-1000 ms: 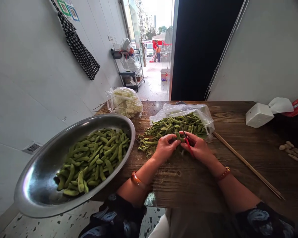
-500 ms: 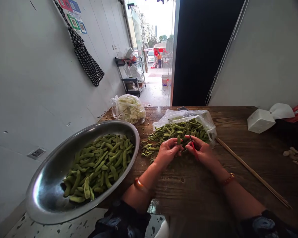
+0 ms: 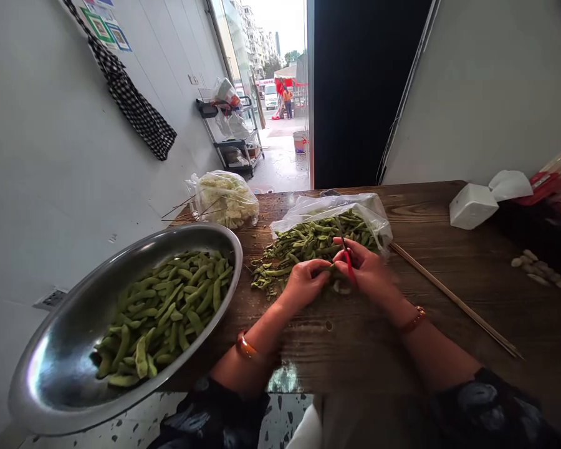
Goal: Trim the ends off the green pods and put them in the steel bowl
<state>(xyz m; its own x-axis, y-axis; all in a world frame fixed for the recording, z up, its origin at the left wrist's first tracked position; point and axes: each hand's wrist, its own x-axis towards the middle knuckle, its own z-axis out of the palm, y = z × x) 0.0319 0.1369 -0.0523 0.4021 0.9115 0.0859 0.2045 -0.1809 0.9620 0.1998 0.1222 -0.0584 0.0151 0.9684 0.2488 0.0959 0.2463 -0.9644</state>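
Above the table, my left hand is closed, its fingertips pinching a green edamame pod. My right hand meets it at the pod and grips red-handled scissors, with the dark blades pointing up and away. Behind both hands, a pile of edamame pods spills from a clear plastic bag onto the wood. On my left stands a large steel basin, tilted in view, with many loose pods in it. The fingers partly hide the pod and the scissors' handles.
A bag of cauliflower and thin sticks lie at the table's far left. Long wooden sticks lie diagonally on the right. Further right are a white box with tissue and several peanuts. Beyond the table, a cart stands by the doorway.
The camera view has turned slightly right. My hands have come together, and the pod, held upright before, now lies lower between the fingertips beside the scissors.
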